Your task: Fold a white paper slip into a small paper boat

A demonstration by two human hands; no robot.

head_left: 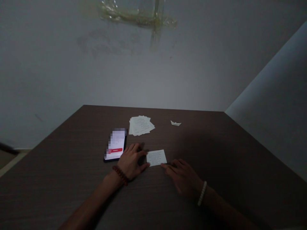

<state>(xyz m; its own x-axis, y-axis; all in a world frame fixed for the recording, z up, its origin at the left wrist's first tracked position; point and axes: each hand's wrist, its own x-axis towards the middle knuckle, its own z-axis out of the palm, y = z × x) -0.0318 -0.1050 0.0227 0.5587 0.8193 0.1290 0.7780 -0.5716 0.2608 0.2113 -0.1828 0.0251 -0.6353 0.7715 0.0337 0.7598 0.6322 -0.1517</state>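
Observation:
A small white slip of printed paper (156, 158) lies flat on the brown table (203, 150) between my hands. At its left edge my left hand (131, 161), with a dark red bead bracelet, holds the slip with thumb and forefinger, one near each left corner. My right hand (181, 174), wearing a pale bead bracelet, has its fingertips on the slip's lower right corner, its other fingers curled; its thumb is hidden. Beyond them sit a loose stack of similar printed slips (141, 125) and a small folded white paper boat (176, 123).
A phone (116, 145) with a lit screen, partly pixelated, lies just left of my left hand. The table's far edge meets a grey wall (153, 76) with strips of shiny tape (139, 19) high up. A slanted pale surface (275, 86) rises at the right.

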